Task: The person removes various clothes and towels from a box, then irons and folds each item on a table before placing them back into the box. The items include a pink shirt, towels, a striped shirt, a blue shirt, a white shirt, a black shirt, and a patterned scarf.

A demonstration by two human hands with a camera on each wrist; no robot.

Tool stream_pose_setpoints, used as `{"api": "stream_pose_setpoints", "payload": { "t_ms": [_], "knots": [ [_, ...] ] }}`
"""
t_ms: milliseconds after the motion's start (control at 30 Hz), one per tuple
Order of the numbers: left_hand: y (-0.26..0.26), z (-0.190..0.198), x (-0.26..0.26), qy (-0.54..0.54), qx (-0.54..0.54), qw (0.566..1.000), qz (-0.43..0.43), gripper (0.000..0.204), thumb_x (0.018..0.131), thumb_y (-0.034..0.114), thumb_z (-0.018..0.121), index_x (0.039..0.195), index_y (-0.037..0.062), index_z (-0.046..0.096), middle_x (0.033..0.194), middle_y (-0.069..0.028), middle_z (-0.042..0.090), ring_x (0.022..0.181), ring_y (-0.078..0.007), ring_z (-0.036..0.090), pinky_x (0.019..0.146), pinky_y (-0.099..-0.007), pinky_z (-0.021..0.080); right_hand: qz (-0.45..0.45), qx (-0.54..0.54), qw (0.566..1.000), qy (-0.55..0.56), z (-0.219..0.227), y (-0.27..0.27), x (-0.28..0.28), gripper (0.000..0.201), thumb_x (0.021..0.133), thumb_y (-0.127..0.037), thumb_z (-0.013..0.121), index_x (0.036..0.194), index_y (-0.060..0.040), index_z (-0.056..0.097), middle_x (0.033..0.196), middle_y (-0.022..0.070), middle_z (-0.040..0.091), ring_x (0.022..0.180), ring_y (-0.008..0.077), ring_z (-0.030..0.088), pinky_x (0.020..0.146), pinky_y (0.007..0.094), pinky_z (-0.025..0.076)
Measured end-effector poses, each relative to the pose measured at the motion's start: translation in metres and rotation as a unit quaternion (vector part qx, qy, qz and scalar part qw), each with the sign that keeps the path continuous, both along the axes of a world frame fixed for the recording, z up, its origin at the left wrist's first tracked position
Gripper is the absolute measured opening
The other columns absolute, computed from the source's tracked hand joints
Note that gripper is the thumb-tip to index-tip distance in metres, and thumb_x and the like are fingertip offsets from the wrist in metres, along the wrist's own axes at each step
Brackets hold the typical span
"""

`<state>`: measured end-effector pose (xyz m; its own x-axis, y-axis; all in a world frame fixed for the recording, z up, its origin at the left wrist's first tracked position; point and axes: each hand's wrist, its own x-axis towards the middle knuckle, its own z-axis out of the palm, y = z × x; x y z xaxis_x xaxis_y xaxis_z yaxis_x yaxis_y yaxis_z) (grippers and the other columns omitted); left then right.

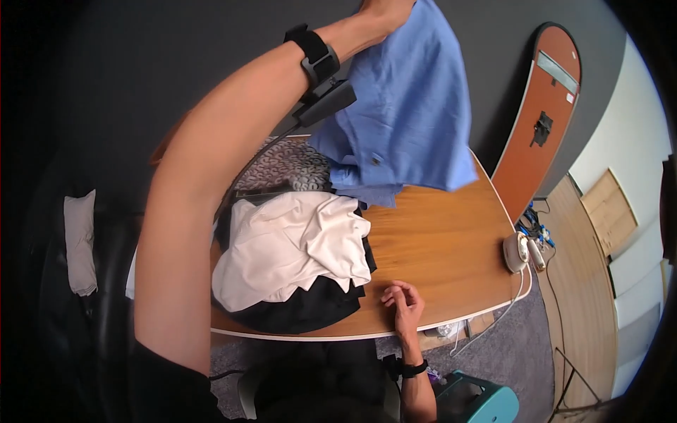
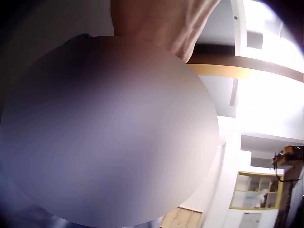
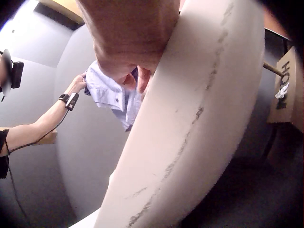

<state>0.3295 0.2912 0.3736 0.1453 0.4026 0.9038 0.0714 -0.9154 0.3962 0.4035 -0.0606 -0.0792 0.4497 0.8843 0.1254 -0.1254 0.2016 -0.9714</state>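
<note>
High in the head view my left hand (image 1: 389,13) grips a blue button-up garment (image 1: 416,106), which hangs over the far part of the wooden table (image 1: 437,233). The fingers are cut off by the top edge there, but the right wrist view shows the left hand (image 3: 80,84) clutching the raised cloth. At the table's near edge, my right hand (image 1: 405,304) rests with loosely curled fingers and holds nothing. A cream cloth (image 1: 293,243) lies crumpled over black fabric (image 1: 303,310) to its left. A large blurred disc hides most of the left wrist view.
A grey patterned cloth (image 1: 285,166) lies behind the cream one. Near the right end of the table stands a white handheld appliance (image 1: 516,252) with a cord. An orange-brown ironing board (image 1: 539,120) leans by the wall. A teal stool (image 1: 486,402) is below, at right.
</note>
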Motion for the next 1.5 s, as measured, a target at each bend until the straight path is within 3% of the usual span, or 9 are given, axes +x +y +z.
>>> {"api": "stream_pose_setpoints", "payload": {
  "t_ms": [233,433,533,633,867,1000,1200,1433,1500],
  "knots": [
    [-0.119,-0.051,0.014,0.162,0.06,0.977,-0.122,0.023,0.096,0.019,0.065,0.103,-0.0021,0.063,0.092,-0.0115,0.066,0.085,-0.0147,0.058,0.079,-0.0345,0.05,-0.176,0.04,0.983,0.022,-0.007,-0.05,0.05,0.028,0.108,-0.018,0.053,0.118,0.0058,0.064,0.088,0.0109,0.07,0.068,0.0179,0.068,0.059,0.0269,0.053],
    [-0.21,-0.199,-0.028,0.284,-0.09,0.918,-0.263,0.023,0.098,0.017,0.064,0.104,-0.0031,0.056,0.091,-0.0166,0.06,0.084,-0.0218,0.058,0.079,-0.0371,0.048,-0.36,-0.026,0.932,-0.02,0.018,-0.102,0.088,0.039,0.109,-0.031,0.046,0.133,-0.0015,0.056,0.129,0.0087,0.059,0.116,0.0211,0.059,0.104,0.0352,0.044],
    [-0.236,-0.252,-0.054,0.375,-0.148,0.872,-0.276,0.024,0.097,0.014,0.065,0.11,-0.0031,0.054,0.096,-0.0207,0.056,0.093,-0.0359,0.059,0.082,-0.0434,0.047,-0.313,-0.02,0.946,-0.086,0.026,-0.114,0.084,0.044,0.103,-0.026,0.059,0.137,0.0012,0.054,0.133,0.0134,0.057,0.121,0.0256,0.057,0.107,0.0402,0.043],
    [-0.254,-0.289,-0.07,0.409,-0.186,0.847,-0.285,0.024,0.098,0.014,0.062,0.116,-0.0009,0.054,0.105,-0.0229,0.054,0.099,-0.045,0.058,0.086,-0.0476,0.048,-0.326,-0.065,0.83,-0.448,0.052,-0.119,0.066,0.058,0.095,-0.03,0.069,0.14,0.0028,0.052,0.139,0.0194,0.054,0.132,0.0321,0.052,0.112,0.0438,0.039],
    [-0.304,-0.311,-0.051,0.444,-0.132,0.81,-0.359,0.027,0.095,0.017,0.064,0.116,0.0022,0.058,0.11,-0.0214,0.056,0.105,-0.0442,0.059,0.088,-0.0516,0.051,-0.159,0.02,0.874,-0.459,0.077,-0.085,0.014,0.102,0.074,-0.014,0.081,0.16,0.0001,0.028,0.144,0.0283,0.05,0.129,0.048,0.053,0.108,0.0495,0.044],
    [-0.299,-0.327,-0.052,0.418,0.04,0.827,-0.374,0.028,0.09,0.016,0.068,0.113,0.0006,0.061,0.112,-0.0179,0.059,0.109,-0.0387,0.061,0.091,-0.0501,0.052,-0.156,-0.039,0.883,-0.441,0.077,-0.072,0.028,0.08,0.076,0.001,0.069,0.152,-0.0033,0.045,0.121,0.0281,0.064,0.11,0.0463,0.065,0.091,0.0474,0.052],
    [-0.241,-0.341,-0.076,0.339,-0.021,0.915,-0.218,0.025,0.089,0.004,0.065,0.114,0.0014,0.072,0.11,-0.0151,0.075,0.096,-0.0323,0.073,0.086,-0.043,0.058,-0.248,-0.081,0.92,-0.294,0.021,-0.083,0.099,0.043,0.088,0.007,0.057,0.129,-0.0008,0.067,0.12,0.0175,0.074,0.117,0.0255,0.067,0.104,0.036,0.047],
    [-0.148,-0.38,-0.031,0.393,-0.148,0.906,-0.047,0.103,0.084,0.028,0.081,0.158,-0.007,0.019,0.152,-0.0332,0.04,0.146,-0.0427,0.038,0.12,-0.0442,0.036,-0.238,-0.023,0.936,0.258,0.02,-0.108,0.143,0.049,0.091,-0.004,0.061,0.139,0.0015,0.054,0.135,0.0138,0.065,0.122,0.0272,0.063,0.111,0.0414,0.046],
    [-0.138,-0.38,-0.007,0.447,-0.146,0.883,-0.012,0.115,0.08,0.038,0.085,0.158,-0.0103,0.015,0.153,-0.0351,0.038,0.149,-0.0436,0.033,0.122,-0.0447,0.032,-0.231,-0.028,0.95,0.207,0.006,-0.118,0.149,0.049,0.09,-0.006,0.063,0.138,0.0009,0.055,0.133,0.0134,0.066,0.122,0.0282,0.062,0.111,0.0423,0.046]
  ]
}}
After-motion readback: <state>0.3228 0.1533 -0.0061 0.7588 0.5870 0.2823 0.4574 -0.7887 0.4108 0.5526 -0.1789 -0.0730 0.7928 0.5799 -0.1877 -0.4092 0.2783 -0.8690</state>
